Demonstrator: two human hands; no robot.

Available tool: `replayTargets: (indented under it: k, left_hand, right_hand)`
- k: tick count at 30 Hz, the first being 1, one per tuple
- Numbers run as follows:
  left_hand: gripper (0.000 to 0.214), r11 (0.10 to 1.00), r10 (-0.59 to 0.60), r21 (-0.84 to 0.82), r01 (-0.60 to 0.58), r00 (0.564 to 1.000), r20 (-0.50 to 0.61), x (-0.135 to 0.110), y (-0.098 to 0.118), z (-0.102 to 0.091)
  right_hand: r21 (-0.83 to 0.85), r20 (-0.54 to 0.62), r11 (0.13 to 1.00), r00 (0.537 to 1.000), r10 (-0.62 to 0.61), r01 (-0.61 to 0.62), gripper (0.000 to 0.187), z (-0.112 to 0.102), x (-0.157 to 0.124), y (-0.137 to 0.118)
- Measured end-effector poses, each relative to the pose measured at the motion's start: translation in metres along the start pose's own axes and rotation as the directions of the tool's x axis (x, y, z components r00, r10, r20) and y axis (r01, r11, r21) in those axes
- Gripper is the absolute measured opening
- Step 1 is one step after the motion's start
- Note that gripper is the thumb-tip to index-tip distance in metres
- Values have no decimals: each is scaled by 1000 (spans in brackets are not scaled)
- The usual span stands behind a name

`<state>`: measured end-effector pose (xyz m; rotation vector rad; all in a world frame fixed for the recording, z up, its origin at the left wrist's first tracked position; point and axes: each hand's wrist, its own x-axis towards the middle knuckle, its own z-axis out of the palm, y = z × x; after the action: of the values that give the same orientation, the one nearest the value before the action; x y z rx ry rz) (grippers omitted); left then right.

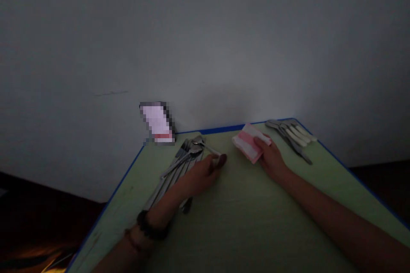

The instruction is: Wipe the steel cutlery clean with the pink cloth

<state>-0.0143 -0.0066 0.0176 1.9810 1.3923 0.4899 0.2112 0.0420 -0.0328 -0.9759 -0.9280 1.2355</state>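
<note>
My left hand (203, 174) is closed near the middle of the table, its fingers pinched at the handle end of a spoon (209, 148). That spoon's bowl points back to the left, over a heap of metal cutlery (171, 179) with spoons and forks among it. Part of the heap is hidden under my left hand and forearm. In my right hand (272, 160) is a folded pink and white cloth (250, 143), gripped at its right side and held a little above the table. The two hands are apart.
A green table (243, 222) with a blue edge stands against a grey wall (205, 42). At its back right lie several utensils with white handles (297, 133) and a metal one (296, 149). A lit phone (157, 121), blurred out, leans at the back left corner.
</note>
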Motion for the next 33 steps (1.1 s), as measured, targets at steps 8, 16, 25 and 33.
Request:
replayTargets:
  k: [8,16,25,33]
  left_hand:
    - [46,993,110,-26,-113,991,-80,-7,-5,17]
    - [35,869,370,349,-350,929,10,-24,-9,17]
    - [20,688,247,717,-116,966,-81,-25,-9,16]
    - [27,699,105,714,-48,994,-36,-26,-10,25]
  right_hand:
    - [53,-24,998,999,33,-31,29,1,3,-3]
    - [148,-8,986,997,73,-71,33,0,4,3]
    - [89,-32,996,999,34,-31,28,-2,-2,0]
    - [259,-48,966,998,39,-25,33,0,0,-2]
